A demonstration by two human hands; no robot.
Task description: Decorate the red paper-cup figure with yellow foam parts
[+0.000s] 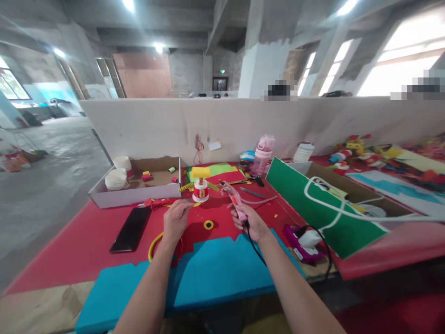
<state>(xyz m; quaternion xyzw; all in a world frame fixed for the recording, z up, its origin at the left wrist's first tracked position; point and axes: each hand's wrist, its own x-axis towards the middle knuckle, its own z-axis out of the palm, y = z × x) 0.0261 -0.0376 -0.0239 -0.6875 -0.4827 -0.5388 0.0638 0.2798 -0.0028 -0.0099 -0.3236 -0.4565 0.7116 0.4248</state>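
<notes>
My right hand (253, 223) is wrapped round a pink hot glue gun (238, 206), its tip pointing up and to the left and a black cord trailing down. My left hand (175, 219) pinches a small yellow paper piece (196, 204) at its fingertips. Just beyond that piece stands a red and white paper-cup figure (200, 192) with pleated yellow paper arms. A yellow paper roll (200, 172) sits on top of it, raised on a folded strip. Between my hands a yellow ring with a black centre (208, 225) lies on the red table cover (222, 241).
A black phone (131, 229) and a shallow box (135, 197) with paper cups (116, 179) are left. Coloured paper sheets (222, 172) and a pink bottle (263, 153) stand behind. Right are a green-sided box (320, 208), a purple power strip (303, 246) and a white cable (365, 214). Blue foam (222, 273) lines the front.
</notes>
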